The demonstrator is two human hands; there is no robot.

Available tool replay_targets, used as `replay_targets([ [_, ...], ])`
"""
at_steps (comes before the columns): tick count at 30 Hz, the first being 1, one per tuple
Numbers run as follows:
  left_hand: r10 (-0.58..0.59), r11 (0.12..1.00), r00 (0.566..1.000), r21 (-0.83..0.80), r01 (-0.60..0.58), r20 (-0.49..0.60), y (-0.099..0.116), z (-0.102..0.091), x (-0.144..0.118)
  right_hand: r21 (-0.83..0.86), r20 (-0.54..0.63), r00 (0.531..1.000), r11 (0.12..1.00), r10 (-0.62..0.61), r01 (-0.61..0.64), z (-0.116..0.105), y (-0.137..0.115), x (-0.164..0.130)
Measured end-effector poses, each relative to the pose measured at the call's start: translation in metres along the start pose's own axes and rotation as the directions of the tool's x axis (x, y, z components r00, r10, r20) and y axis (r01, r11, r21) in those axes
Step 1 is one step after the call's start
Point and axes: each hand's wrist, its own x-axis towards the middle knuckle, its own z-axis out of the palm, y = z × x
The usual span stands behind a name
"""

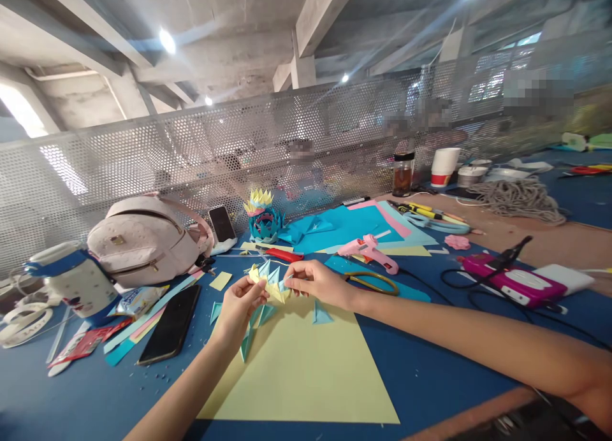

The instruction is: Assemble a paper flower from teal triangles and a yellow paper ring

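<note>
Both hands meet just above the far edge of a yellow paper sheet (306,364) lying on the blue surface (430,364), the left hand (241,307) pinching one side of a small folded paper piece (270,285) and the right hand (315,283) gripping the other side, likely so the joined parts stay locked. The piece is a cluster of yellow and light-blue pointed triangles. Loose blue triangles (321,313) lie just beside it, within easy reach, and a pink glue gun (370,251) rests farther back.
</note>
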Motion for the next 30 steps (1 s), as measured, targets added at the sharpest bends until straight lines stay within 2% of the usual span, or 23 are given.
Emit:
replay_targets([
  [4,0.008,1.0,1.0,0.003,-0.008,-0.006,0.001,0.0,-0.001,-0.022,0.01,1.0,1.0,0.008,-0.008,0.0,0.003,0.0],
  [7,0.02,1.0,1.0,0.001,-0.02,-0.008,0.003,0.001,-0.002,-0.06,0.014,0.999,0.997,-0.039,0.04,0.0,0.003,0.0],
  [10,0.058,0.998,0.998,0.003,-0.058,-0.014,0.005,0.002,-0.003,-0.155,-0.035,0.995,0.984,-0.096,0.089,0.001,0.002,-0.003],
  [13,0.174,0.98,0.985,0.098,-0.174,0.006,0.006,0.001,-0.002,-0.213,-0.126,0.979,0.969,-0.158,0.129,0.001,0.002,-0.004],
  [15,0.295,0.928,0.954,0.219,-0.3,0.053,0.008,-0.001,-0.003,-0.181,-0.201,0.962,0.972,-0.183,0.147,-0.001,0.003,-0.003],
  [17,0.439,0.802,0.887,0.382,-0.459,0.143,0.011,-0.004,-0.005,-0.117,-0.264,0.951,0.984,-0.159,0.132,-0.003,0.006,-0.002],
  [18,0.508,0.704,0.837,0.461,-0.541,0.206,0.012,-0.005,-0.007,-0.087,-0.273,0.952,0.99,-0.135,0.116,-0.004,0.007,-0.001],
  [20,0.581,0.454,0.727,0.596,-0.662,0.365,0.013,-0.008,-0.01,-0.052,-0.269,0.957,0.994,-0.105,0.094,-0.006,0.008,0.0],
  [22,0.599,0.285,0.645,0.627,-0.725,0.475,0.012,-0.01,-0.013,-0.061,-0.262,0.958,0.993,-0.118,0.105,-0.007,0.008,-0.001],
  [27,0.562,0.009,0.511,0.613,-0.79,0.65,0.004,-0.012,-0.014,-0.133,-0.208,0.966,0.983,-0.156,0.13,-0.008,0.004,-0.005],
  [29,0.52,-0.125,0.425,0.559,-0.82,0.74,0.002,-0.012,-0.015,-0.19,-0.21,0.961,0.972,-0.179,0.14,-0.008,0.003,-0.007],
  [30,0.498,-0.194,0.369,0.515,-0.835,0.785,0.003,-0.011,-0.015,-0.222,-0.22,0.956,0.965,-0.192,0.142,-0.008,0.003,-0.007],
])
